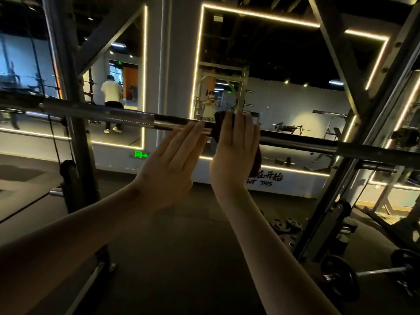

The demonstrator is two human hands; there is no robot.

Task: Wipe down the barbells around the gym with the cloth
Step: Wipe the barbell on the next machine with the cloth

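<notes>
A round steel barbell [295, 142] lies across the rack [68, 87], its long axis running from upper left down to the right. It has a thicker, dotted-texture sleeve on the left and a smooth, shiny shaft. The right hand [234, 151] presses a dark, soft cloth [256, 162] over the shaft with straight fingers; its thumb is hidden. The left hand [172, 160] is released, its flat fingertips touching the shaft just beside the cloth.

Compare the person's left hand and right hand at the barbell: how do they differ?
The left hand is bare, its straight fingers at the barbell; the right hand lies over the dark cloth on the bar. The left hand reaches in slanted, the right hand more upright. Both are raised to the same bar.
</notes>
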